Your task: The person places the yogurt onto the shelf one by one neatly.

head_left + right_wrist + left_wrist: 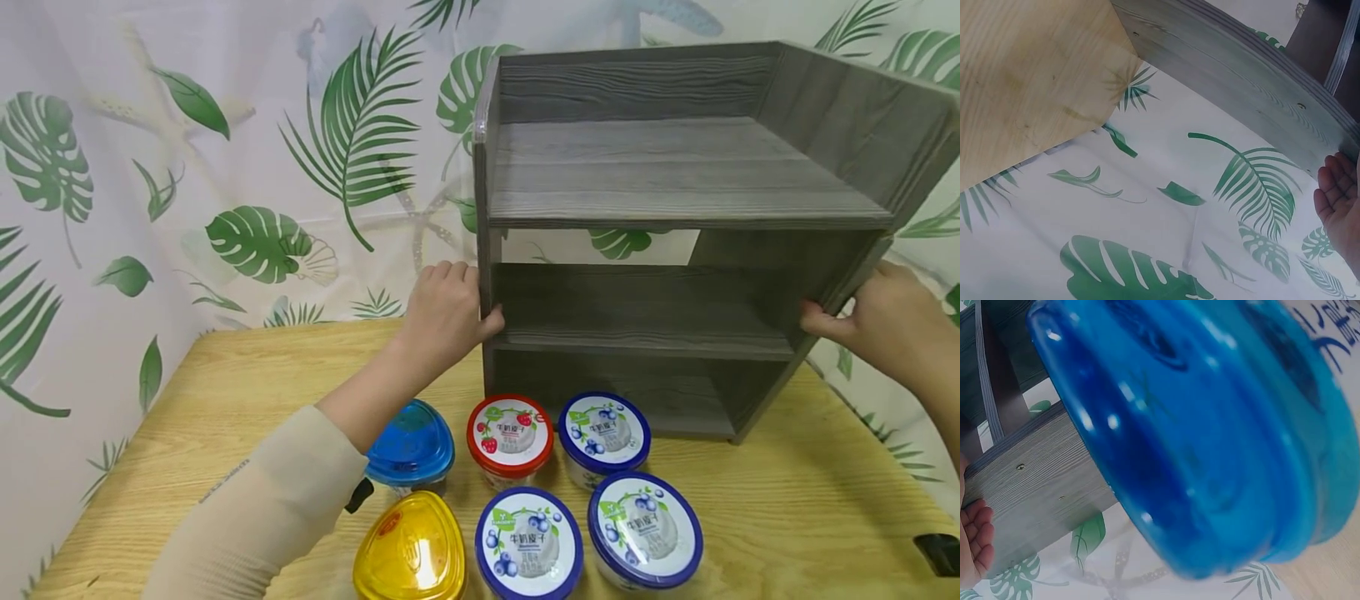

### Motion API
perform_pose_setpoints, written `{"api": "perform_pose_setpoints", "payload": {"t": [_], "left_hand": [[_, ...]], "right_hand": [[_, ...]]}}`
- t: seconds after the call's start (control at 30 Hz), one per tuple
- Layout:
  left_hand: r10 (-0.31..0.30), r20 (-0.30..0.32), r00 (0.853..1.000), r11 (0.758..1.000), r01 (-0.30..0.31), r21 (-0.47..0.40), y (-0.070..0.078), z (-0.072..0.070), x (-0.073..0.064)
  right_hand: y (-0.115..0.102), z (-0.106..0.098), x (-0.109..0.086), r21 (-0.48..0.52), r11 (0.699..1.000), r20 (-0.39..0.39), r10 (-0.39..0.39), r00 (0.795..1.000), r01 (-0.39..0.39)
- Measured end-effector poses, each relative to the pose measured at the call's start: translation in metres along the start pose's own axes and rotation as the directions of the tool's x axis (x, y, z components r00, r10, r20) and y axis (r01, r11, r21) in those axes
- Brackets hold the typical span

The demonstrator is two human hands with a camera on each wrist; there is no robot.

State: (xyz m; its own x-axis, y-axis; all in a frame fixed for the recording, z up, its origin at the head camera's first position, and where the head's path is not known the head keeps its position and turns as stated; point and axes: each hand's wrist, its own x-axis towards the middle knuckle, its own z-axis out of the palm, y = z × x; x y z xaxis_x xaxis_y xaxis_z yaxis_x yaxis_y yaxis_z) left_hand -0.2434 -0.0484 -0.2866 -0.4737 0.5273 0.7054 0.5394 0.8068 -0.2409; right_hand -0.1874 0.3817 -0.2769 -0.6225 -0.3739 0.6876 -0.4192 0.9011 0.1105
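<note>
Both sides of the grey shelf unit (660,175) are gripped at once! Its left side panel is clamped in the left hand (450,304), the thumb hooked over the front edge and the fingers curled against the outer face. On the far flank, the right side panel is held by the right hand (877,312), its thumb laid along the front edge. The unit is seen towards the back right corner of the tabletop (247,400), near the right edge; whether its full weight is borne by the wood cannot be told.

Down in front, six tubs are gathered, well in from the left edge. Closest to the unit, the red-rimmed tub (510,437) and a blueberry tub (604,437) are lined up before its bottom shelf. Farther from the back edge, two more blueberry tubs (528,542) are set side by side. On their left, the yellow-lidded tub (411,550) is placed, with the blue-lidded tub (410,442) just behind it, partly covered by the left forearm; in the left wrist view, most of the picture is filled by that blue lid. Behind everything, a leaf-printed backdrop (352,142) is hung.
</note>
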Motion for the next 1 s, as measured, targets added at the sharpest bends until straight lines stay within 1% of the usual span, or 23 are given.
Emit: {"api": "perform_pose_setpoints", "payload": {"t": [0.23,0.47,0.63,0.77,1.0], "left_hand": [[-0.009,0.0,1.0,1.0,0.009,0.01,-0.003,-0.002,-0.003],[-0.004,-0.005,1.0,1.0,0.004,0.005,-0.006,-0.003,-0.006],[-0.013,-0.002,1.0,1.0,0.013,-0.015,-0.008,-0.003,-0.008],[-0.016,0.004,1.0,1.0,0.016,-0.013,-0.009,-0.005,-0.01],[-0.017,-0.009,1.0,1.0,0.017,-0.008,-0.01,-0.005,-0.012]], "right_hand": [[0.0,0.005,0.003,0.021,1.0,0.01,-0.017,1.0,0.017],[-0.001,0.009,0.006,0.019,0.999,-0.005,-0.038,0.999,0.038],[0.0,0.011,0.008,0.031,0.999,0.009,-0.028,1.0,0.027],[0.0,0.013,0.01,0.052,0.998,0.019,-0.02,1.0,0.019],[-0.001,0.015,0.011,0.063,0.998,0.04,-0.017,0.999,0.015]]}}
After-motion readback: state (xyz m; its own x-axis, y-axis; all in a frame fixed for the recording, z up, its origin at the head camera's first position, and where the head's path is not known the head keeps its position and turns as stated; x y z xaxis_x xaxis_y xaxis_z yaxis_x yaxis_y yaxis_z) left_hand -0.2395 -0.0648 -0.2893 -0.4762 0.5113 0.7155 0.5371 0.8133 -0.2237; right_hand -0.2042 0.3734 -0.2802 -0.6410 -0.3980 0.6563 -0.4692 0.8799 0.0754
